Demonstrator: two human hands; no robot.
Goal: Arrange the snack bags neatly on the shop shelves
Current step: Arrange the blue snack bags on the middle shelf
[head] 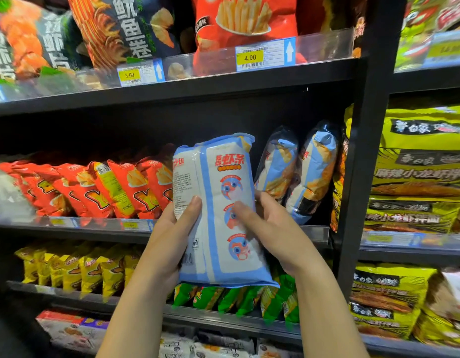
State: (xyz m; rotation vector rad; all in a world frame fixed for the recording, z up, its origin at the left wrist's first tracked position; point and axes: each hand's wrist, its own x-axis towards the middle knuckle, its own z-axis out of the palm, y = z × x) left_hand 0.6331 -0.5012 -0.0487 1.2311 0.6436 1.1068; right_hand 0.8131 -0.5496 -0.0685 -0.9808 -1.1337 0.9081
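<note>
I hold a white and light-blue snack bag (218, 202) upright in front of the middle shelf (100, 228), its back side with red print facing me. My left hand (176, 228) grips its left edge, thumb on the front. My right hand (270, 223) grips its right edge, thumb pressed on the printed panel. Two matching blue-and-white bags (301, 171) lean on the middle shelf just right of the held bag. A row of red snack bags (107, 187) stands to the left on the same shelf.
Above, a shelf carries dark and red bags (239, 27) behind price tags (249, 58). Below are yellow bags (76, 270) and green bags (239, 298). A black upright post (363, 161) separates this bay from yellow packs (417, 177) on the right.
</note>
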